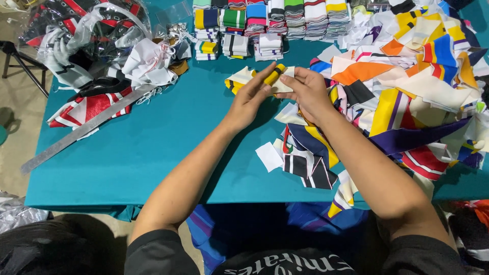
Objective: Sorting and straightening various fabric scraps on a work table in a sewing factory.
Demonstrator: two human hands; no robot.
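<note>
While both hands meet over the teal table (153,147), the left hand (249,99) and right hand (305,91) pinch a small white and yellow fabric piece (277,76) between fingertips. A loose heap of colourful fabric scraps (407,86) lies right; folded striped stacks (270,23) sit beyond; a metal ruler (86,127) lies left.
</note>
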